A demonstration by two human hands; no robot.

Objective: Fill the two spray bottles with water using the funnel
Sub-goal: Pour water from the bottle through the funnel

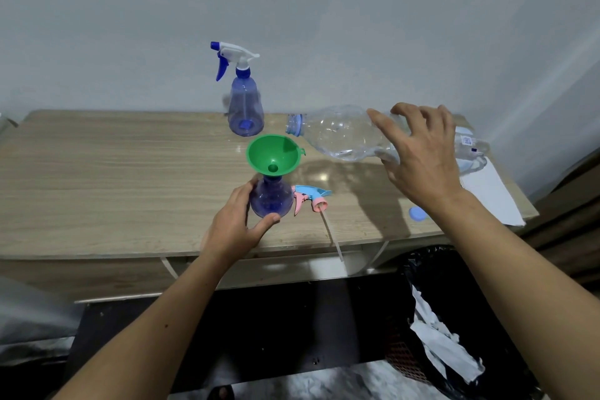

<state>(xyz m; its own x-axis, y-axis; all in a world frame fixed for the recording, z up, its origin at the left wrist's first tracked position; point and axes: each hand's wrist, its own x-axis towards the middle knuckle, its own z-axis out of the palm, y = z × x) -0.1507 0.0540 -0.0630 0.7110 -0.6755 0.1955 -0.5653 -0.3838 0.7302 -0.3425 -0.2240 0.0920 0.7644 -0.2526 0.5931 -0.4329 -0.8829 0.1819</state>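
Note:
A green funnel sits in the neck of a blue spray bottle standing on the wooden table. My left hand grips this bottle around its base. My right hand holds a large clear water bottle almost on its side, its open mouth up and right of the funnel's rim. A second blue spray bottle with a white and blue trigger head stands at the back. A pink and light blue trigger head lies on the table beside the near bottle.
A blue cap lies near the table's front right. White paper covers the right end of the table. Below the right edge stands a black-lined bin with crumpled paper. A wall rises right behind the table.

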